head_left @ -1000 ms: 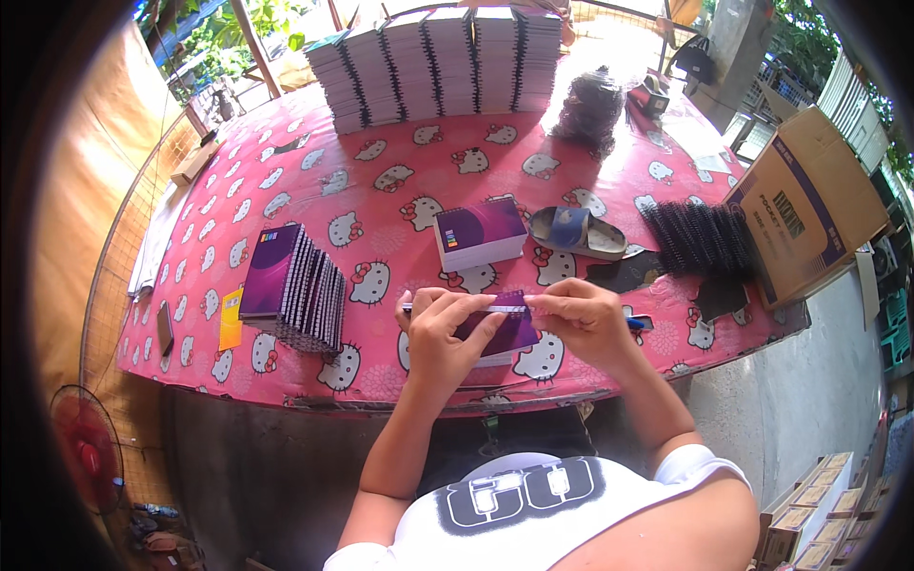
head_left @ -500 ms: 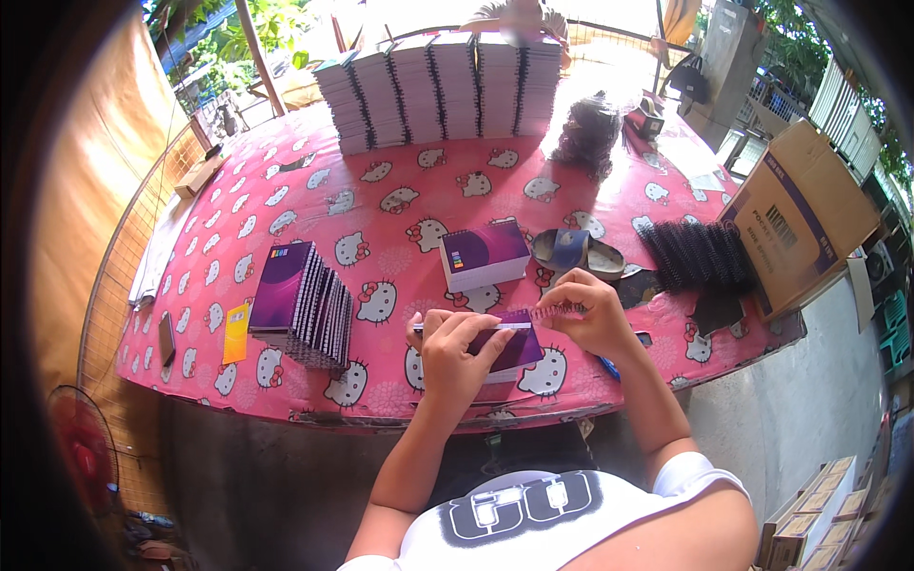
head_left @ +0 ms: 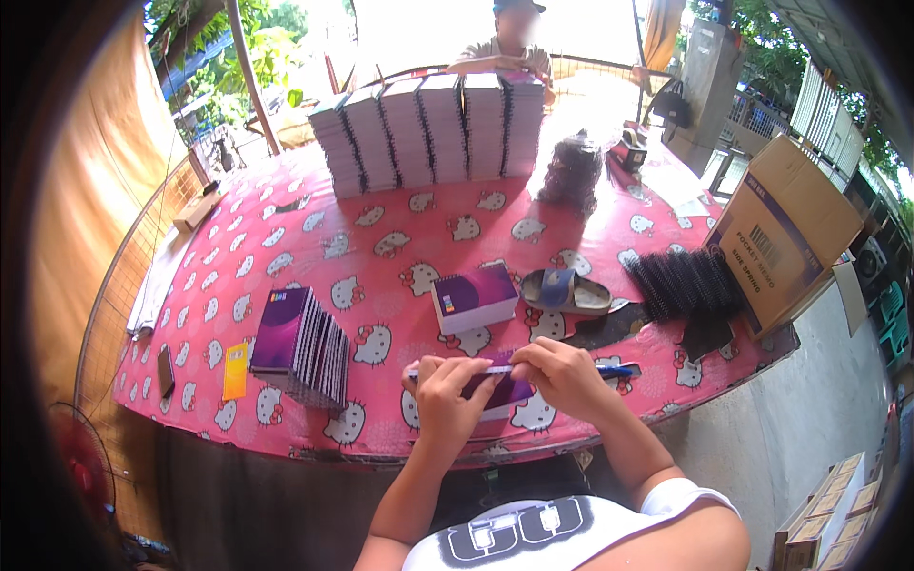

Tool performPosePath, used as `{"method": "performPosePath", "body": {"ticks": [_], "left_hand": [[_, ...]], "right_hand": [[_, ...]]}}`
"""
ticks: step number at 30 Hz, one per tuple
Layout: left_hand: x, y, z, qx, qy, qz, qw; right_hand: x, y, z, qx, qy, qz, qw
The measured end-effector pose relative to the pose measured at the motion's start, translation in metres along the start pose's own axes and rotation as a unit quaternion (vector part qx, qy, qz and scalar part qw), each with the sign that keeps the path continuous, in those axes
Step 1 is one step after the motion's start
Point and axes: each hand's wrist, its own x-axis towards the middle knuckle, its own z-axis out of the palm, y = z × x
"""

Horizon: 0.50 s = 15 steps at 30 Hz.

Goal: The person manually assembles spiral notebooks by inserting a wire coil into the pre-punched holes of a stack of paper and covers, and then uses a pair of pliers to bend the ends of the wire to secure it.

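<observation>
A purple notebook (head_left: pixel 505 392) lies at the near edge of the pink table (head_left: pixel 381 257). My left hand (head_left: pixel 447 392) and my right hand (head_left: pixel 562 376) both grip its upper edge, where a thin white binding strip (head_left: pixel 495 369) runs between my fingers. A stack of purple notebooks (head_left: pixel 474 297) sits just behind my hands. To my left a pile of bound purple notebooks (head_left: pixel 300 344) leans in a fan.
A row of tall white notebook stacks (head_left: pixel 428 128) lines the far side, with a person (head_left: pixel 500 48) seated behind it. Black binding combs (head_left: pixel 681 281) lie at right beside a sandal (head_left: pixel 566 293) and a cardboard box (head_left: pixel 785 228). A dark bundle (head_left: pixel 571 171) sits farther back.
My hands have stayed on the notebook's upper edge, shifting slightly along the strip. The view has tilted up, bringing the person behind the stacks into sight.
</observation>
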Motion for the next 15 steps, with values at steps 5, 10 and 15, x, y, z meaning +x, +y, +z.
{"method": "performPosePath", "body": {"ticks": [5,10,15], "left_hand": [[0.004,0.001,0.002,0.02,-0.007,0.011,1.0],[0.002,0.0,0.002,0.015,0.0,0.008,1.0],[0.0,-0.001,0.002,0.015,0.002,0.01,1.0]], "right_hand": [[0.001,0.006,0.008,-0.037,0.02,-0.011,0.999],[0.003,-0.003,0.009,0.001,0.005,0.049,0.999],[0.011,-0.014,0.002,0.016,0.0,0.037,0.999]]}}
